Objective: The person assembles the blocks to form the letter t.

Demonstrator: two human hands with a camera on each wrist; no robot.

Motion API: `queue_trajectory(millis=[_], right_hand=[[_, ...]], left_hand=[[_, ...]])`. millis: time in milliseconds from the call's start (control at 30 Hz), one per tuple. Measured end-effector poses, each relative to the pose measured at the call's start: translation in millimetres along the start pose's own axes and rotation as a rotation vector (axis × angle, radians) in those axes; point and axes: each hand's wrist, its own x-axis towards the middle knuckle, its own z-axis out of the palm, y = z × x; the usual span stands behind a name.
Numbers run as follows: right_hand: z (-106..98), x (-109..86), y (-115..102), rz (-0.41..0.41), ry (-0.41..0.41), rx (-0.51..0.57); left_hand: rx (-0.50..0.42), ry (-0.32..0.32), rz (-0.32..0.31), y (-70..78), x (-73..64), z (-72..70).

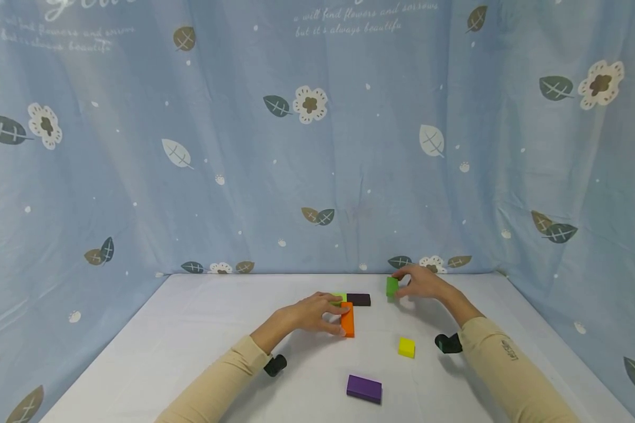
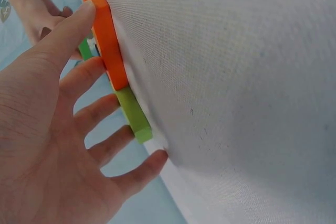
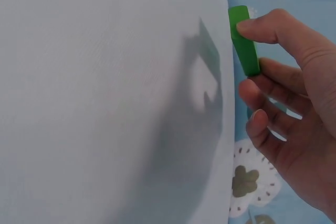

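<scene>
My left hand (image 1: 313, 313) holds an orange rectangular block (image 1: 348, 324) by thumb and index finger, at the near end of a row. A lime-green block (image 2: 134, 114) lies against the orange one, and my left middle finger reaches to its side. Beside it, a dark, nearly black block (image 1: 358, 299) lies to the right, partly past the orange block. My right hand (image 1: 422, 282) pinches a green block (image 3: 244, 43) between thumb and fingers. In the right wrist view, that block is held above the cloth, its shadow apart from it.
On the white tabletop (image 1: 201, 329), a yellow block (image 1: 407, 347) lies right of centre and a purple block (image 1: 364, 389) nearer the front. A blue patterned curtain (image 1: 233, 147) stands behind the table and along both sides.
</scene>
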Motion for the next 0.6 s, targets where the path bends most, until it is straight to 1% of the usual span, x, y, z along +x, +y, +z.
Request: queue_trajectory(millis=[200, 333, 600], right_hand=[[0.6, 6.1, -5.2, -0.013, -0.005, 0.012], [1.4, 8.8, -7.4, -0.029, -0.002, 0.034], [7.7, 12.7, -16.6, -0.064, -0.006, 0.030]], left_hand=[[-0.007, -0.006, -0.010, -0.5, -0.2, 1.2], [0.001, -0.002, -0.001, -1.0, 0.2, 0.8], [-0.013, -0.015, -0.009, 0.2, 0.9, -1.5]])
